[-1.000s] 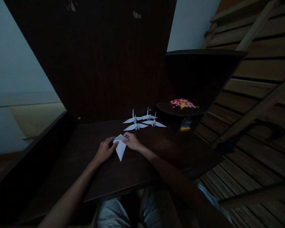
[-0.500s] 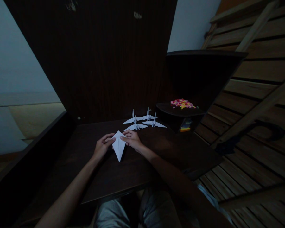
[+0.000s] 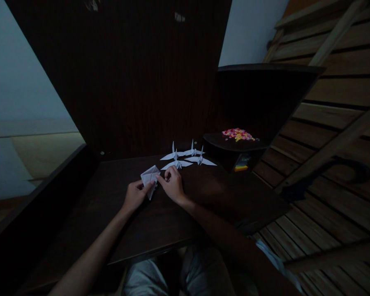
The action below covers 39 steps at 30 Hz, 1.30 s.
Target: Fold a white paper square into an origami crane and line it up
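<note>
A partly folded sheet of white origami paper point(image 3: 148, 176) is tilted above the dark desk, its upper flap standing open along the creases. My left hand point(image 3: 135, 195) grips its lower left side, thumb across the front and fingers mostly hidden behind. At the paper's right edge, the thumb of my right hand point(image 3: 172, 185) presses on it while the other fingers are curled in. Just beyond my right hand stand several finished white paper cranes point(image 3: 178, 164), their wings spread and touching or overlapping one another.
Small pink, red and yellow pieces point(image 3: 238, 134) lie heaped on a corner shelf point(image 3: 212, 139) at the right. Beneath it is a small item with a yellow base point(image 3: 241, 168). A dark panel point(image 3: 126, 82) rises behind the desk point(image 3: 135, 242); wooden slats point(image 3: 333, 144) stand at the right.
The paper has turned from a flat, upright kite shape to a tilted one with its top opened out. My right hand has shifted slightly and curled its fingers; the cranes stay put.
</note>
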{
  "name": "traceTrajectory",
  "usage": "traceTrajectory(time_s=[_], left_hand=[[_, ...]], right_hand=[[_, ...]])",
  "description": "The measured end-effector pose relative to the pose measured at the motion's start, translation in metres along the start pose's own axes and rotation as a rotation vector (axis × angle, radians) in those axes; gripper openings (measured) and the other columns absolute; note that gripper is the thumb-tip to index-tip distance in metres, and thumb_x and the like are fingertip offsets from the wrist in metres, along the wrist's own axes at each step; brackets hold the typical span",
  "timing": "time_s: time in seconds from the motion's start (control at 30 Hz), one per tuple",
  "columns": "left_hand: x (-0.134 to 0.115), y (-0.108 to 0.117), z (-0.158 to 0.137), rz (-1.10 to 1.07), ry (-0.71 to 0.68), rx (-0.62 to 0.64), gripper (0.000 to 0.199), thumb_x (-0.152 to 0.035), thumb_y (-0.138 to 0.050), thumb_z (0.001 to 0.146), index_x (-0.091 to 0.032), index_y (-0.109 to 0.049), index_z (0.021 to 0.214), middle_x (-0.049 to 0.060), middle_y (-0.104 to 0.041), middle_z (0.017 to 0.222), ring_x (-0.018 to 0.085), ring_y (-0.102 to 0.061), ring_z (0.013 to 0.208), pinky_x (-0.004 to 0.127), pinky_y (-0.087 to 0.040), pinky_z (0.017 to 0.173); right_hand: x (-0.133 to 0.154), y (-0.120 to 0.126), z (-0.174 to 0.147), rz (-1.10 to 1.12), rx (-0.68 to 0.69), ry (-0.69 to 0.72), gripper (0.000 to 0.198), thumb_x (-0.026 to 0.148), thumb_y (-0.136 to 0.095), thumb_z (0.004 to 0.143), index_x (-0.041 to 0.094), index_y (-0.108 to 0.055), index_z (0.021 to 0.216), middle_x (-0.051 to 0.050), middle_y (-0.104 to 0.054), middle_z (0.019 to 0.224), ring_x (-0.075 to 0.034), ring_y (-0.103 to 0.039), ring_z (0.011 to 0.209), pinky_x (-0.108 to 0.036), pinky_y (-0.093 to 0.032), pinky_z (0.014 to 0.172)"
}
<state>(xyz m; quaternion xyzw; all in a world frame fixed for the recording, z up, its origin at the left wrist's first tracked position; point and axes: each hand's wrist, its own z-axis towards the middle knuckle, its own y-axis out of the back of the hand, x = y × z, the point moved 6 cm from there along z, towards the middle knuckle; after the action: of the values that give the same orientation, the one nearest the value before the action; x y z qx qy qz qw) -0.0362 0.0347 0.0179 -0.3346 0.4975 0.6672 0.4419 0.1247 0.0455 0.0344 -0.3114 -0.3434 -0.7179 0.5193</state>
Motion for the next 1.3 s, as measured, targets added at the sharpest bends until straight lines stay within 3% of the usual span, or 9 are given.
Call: traceTrajectory(time_s=[0.07, 0.13, 0.3, 0.5, 0.63, 0.73, 0.9, 1.07, 1.3], left_hand=[[-0.006, 0.004, -0.003, 0.135, -0.116, -0.057, 0.033, -0.043, -0.06, 0.078, -0.014, -0.075, 0.079, 0.005, -0.073, 0.072, 0.024, -0.067, 0.067, 0.029, -0.051, 0.06], [-0.012, 0.005, -0.006, 0.242, -0.242, -0.098, 0.03, -0.036, -0.055, 0.081, -0.016, -0.074, 0.091, 0.006, -0.074, 0.089, 0.027, -0.069, 0.081, 0.034, -0.053, 0.073], [-0.022, 0.001, -0.014, 0.36, -0.464, -0.116, 0.043, -0.024, -0.048, 0.083, -0.02, -0.059, 0.124, 0.007, -0.058, 0.13, 0.026, -0.056, 0.117, 0.04, -0.044, 0.1], [-0.028, -0.01, -0.017, 0.422, -0.488, -0.035, 0.048, -0.033, -0.059, 0.079, -0.018, -0.059, 0.124, 0.011, -0.05, 0.137, 0.03, -0.051, 0.122, 0.043, -0.042, 0.103], [-0.029, -0.012, -0.017, 0.391, -0.424, 0.015, 0.043, -0.039, -0.056, 0.082, -0.018, -0.062, 0.119, 0.011, -0.055, 0.132, 0.03, -0.049, 0.123, 0.048, -0.038, 0.105], [-0.028, -0.004, -0.014, 0.307, -0.342, -0.072, 0.038, -0.04, -0.053, 0.084, -0.019, -0.064, 0.114, 0.011, -0.058, 0.128, 0.028, -0.054, 0.119, 0.046, -0.041, 0.102], [-0.005, 0.014, -0.004, 0.018, 0.001, -0.29, 0.05, -0.046, -0.069, 0.07, -0.016, -0.06, 0.109, 0.009, -0.066, 0.098, 0.019, -0.065, 0.073, 0.033, -0.054, 0.066], [0.016, -0.003, 0.003, -0.346, 0.264, -0.046, 0.044, -0.049, -0.075, 0.06, -0.013, -0.064, 0.085, 0.003, -0.065, 0.072, 0.017, -0.061, 0.061, 0.027, -0.05, 0.055], [0.022, -0.006, 0.004, -0.508, 0.335, -0.014, 0.042, -0.041, -0.077, 0.058, -0.014, -0.065, 0.089, 0.003, -0.067, 0.075, 0.018, -0.062, 0.065, 0.024, -0.048, 0.051]], right_hand=[[0.012, -0.007, -0.004, -0.009, 0.118, 0.081, 0.021, 0.03, -0.062, 0.078, 0.019, -0.049, 0.065, 0.001, -0.05, 0.073, -0.01, -0.051, 0.066, -0.022, -0.046, 0.059], [0.017, -0.014, -0.009, 0.073, 0.22, 0.106, 0.013, 0.031, -0.062, 0.079, 0.018, -0.059, 0.081, -0.003, -0.056, 0.087, -0.012, -0.056, 0.076, -0.022, -0.049, 0.059], [0.007, -0.024, -0.014, 0.243, 0.28, -0.019, 0.045, 0.039, -0.069, 0.072, 0.02, -0.058, 0.111, -0.007, -0.06, 0.108, -0.019, -0.058, 0.099, -0.026, -0.056, 0.068], [-0.022, -0.032, -0.009, 0.41, 0.268, -0.244, 0.029, 0.043, -0.061, 0.079, 0.018, -0.063, 0.093, -0.005, -0.068, 0.089, -0.02, -0.064, 0.087, -0.031, -0.052, 0.076], [-0.039, -0.034, -0.006, 0.561, 0.244, -0.425, 0.03, 0.043, -0.067, 0.071, 0.017, -0.06, 0.084, -0.004, -0.068, 0.077, -0.019, -0.065, 0.074, -0.03, -0.051, 0.067], [-0.045, -0.033, -0.006, 0.656, 0.228, -0.542, 0.033, 0.038, -0.071, 0.067, 0.017, -0.058, 0.09, -0.004, -0.068, 0.076, -0.02, -0.066, 0.072, -0.031, -0.052, 0.065], [-0.046, -0.033, -0.009, 0.691, 0.216, -0.652, 0.034, 0.029, -0.074, 0.064, 0.019, -0.055, 0.09, -0.002, -0.067, 0.075, -0.018, -0.066, 0.067, -0.028, -0.052, 0.059], [-0.046, -0.039, -0.013, 0.684, 0.273, -0.7, 0.03, 0.026, -0.072, 0.065, 0.019, -0.054, 0.088, -0.001, -0.067, 0.074, -0.018, -0.066, 0.067, -0.03, -0.054, 0.06], [-0.046, -0.037, -0.012, 0.611, 0.329, -0.735, 0.016, 0.028, -0.063, 0.075, 0.016, -0.055, 0.08, -0.001, -0.064, 0.066, -0.015, -0.064, 0.055, -0.025, -0.052, 0.047]])
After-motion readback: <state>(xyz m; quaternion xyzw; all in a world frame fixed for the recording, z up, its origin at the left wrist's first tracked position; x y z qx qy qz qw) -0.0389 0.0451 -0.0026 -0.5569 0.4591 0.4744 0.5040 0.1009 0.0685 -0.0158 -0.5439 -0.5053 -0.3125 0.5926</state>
